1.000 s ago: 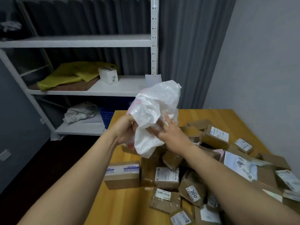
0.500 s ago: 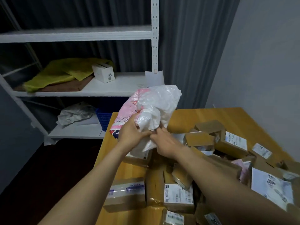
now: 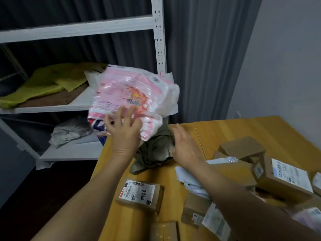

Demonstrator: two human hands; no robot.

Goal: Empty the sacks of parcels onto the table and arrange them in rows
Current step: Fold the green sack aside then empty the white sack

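Observation:
A crumpled pink-and-white plastic sack (image 3: pixel 132 94) is in the air above the table's far left corner, blurred by motion. My left hand (image 3: pixel 124 129) is spread open just below it, fingers straight, fingertips at its lower edge. My right hand (image 3: pixel 185 145) is open too, apart from the sack, beside a dark olive bag (image 3: pixel 154 150) lying on the wooden table (image 3: pixel 243 129). Brown cardboard parcels with white labels lie in a heap at the right (image 3: pixel 284 178); one labelled parcel (image 3: pixel 139 193) lies alone in front.
A white metal shelf unit (image 3: pixel 78 28) stands behind the table's left end, holding yellow-green cloth (image 3: pixel 52 80) and grey sacking (image 3: pixel 69 131) lower down. Dark curtains hang behind, a grey wall is at the right. The floor at the left is dark.
Both hands have let go of the sack, which has opened out and moved up and away toward the shelf. My view has shifted left, and the dark olive bag shows.

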